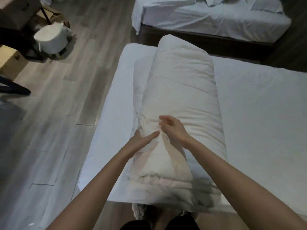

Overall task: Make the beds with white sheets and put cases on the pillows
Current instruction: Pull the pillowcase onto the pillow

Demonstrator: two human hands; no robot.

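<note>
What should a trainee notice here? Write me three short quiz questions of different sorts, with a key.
1. True or false: the folded duvet lies on the floor.
2. Choose one. The right hand: A pinches the duvet's fabric; B holds a cup; C hangs idle.
3. Fill in: the left hand presses on the duvet with ____ fingers.

Key
1. False: it lies lengthwise on the near bed.
2. A.
3. Straight.
</note>
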